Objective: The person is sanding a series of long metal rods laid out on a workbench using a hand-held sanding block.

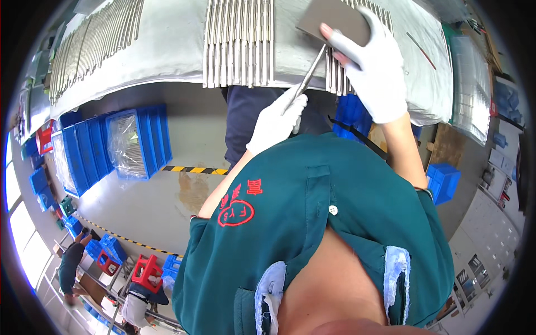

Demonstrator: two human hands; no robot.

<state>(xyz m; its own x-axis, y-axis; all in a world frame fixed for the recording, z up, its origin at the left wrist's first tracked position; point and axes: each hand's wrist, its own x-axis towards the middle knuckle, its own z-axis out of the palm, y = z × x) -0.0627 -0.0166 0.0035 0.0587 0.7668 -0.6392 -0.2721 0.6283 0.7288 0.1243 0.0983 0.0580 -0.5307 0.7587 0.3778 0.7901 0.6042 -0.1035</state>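
Grey workbench (167, 50): left hand (276, 120) grip closed around metal rod (308, 78), right hand (371, 61) clasping grey block (335, 19)

This is a factory workshop. Rows of identical metal rods (239, 42) lie sorted on a cloth-covered bench (167, 39), and blue plastic crates (111, 145) stand stacked on a concrete floor (184, 195) marked with yellow-black hazard tape (195, 170). Other workers (70, 265) sit at stations with red stools (146, 272) nearby.
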